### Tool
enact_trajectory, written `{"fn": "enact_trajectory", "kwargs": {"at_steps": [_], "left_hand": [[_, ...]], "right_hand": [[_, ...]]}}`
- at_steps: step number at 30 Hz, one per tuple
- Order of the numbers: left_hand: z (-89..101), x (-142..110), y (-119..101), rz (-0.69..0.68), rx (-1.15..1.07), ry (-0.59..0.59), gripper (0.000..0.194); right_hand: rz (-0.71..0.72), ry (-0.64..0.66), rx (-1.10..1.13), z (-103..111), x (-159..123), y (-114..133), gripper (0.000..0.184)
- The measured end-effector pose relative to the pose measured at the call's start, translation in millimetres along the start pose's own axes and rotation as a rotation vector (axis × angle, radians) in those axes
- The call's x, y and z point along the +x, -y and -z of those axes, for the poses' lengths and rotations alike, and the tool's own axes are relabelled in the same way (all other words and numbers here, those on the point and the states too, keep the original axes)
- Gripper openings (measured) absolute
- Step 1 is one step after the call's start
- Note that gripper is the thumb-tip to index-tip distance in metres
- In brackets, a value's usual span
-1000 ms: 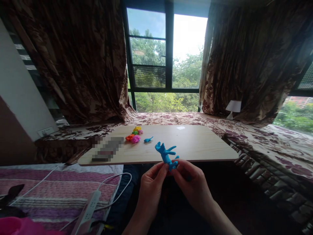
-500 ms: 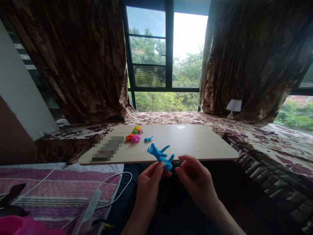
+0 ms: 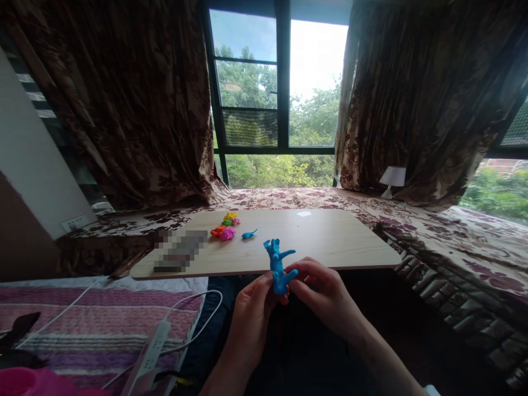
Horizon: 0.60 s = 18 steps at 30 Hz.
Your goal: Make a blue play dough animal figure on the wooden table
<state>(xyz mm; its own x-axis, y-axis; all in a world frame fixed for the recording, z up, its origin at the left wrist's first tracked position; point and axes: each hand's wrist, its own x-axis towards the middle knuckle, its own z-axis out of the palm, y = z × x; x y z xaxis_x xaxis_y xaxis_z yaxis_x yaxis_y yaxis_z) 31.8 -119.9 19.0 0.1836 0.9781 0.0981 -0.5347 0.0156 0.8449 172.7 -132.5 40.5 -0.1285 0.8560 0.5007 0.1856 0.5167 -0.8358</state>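
A blue modelling-clay animal figure (image 3: 275, 263) is held up in front of the near table edge, its legs sticking out to the right. My left hand (image 3: 256, 300) pinches its lower end from the left; the fingertips behind it are partly hidden. From the right, my right hand (image 3: 319, 283) has thumb and forefinger closed at the end of a lower leg. Beyond, a small blue clay piece (image 3: 249, 234) with a thin tip lies on the table. To its left sit lumps of pink clay (image 3: 227, 234), orange clay (image 3: 217, 231), green clay (image 3: 226, 223) and yellow clay (image 3: 231, 216).
The pale wooden table (image 3: 330, 242) carries a pixelated dark flat object (image 3: 181, 251) at left and a white scrap (image 3: 304, 213) at the back. A power strip (image 3: 150, 352) with a white cable lies on the striped bedding (image 3: 82, 324). A small lamp (image 3: 392, 176) stands behind right.
My right hand let go of the figure, drew off to the right, then came back to its leg. My left hand kept hold while the figure tilted left and turned upright again.
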Motion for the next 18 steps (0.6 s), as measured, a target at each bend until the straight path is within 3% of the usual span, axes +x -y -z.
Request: {"fn": "enact_trajectory", "kwargs": {"at_steps": [11,18], "left_hand": [[-2.8,-0.4,1.7,0.139,-0.198,0.000,0.017],[-0.4,1.9,4.6,0.142,-0.269,-0.002,0.018]], "right_hand": [[0.142,-0.033,-0.238,-2.5,-0.5,-4.5,0.011],[0.185,-0.105,-0.270,-6.9,-1.0,-8.4,0.011]]}}
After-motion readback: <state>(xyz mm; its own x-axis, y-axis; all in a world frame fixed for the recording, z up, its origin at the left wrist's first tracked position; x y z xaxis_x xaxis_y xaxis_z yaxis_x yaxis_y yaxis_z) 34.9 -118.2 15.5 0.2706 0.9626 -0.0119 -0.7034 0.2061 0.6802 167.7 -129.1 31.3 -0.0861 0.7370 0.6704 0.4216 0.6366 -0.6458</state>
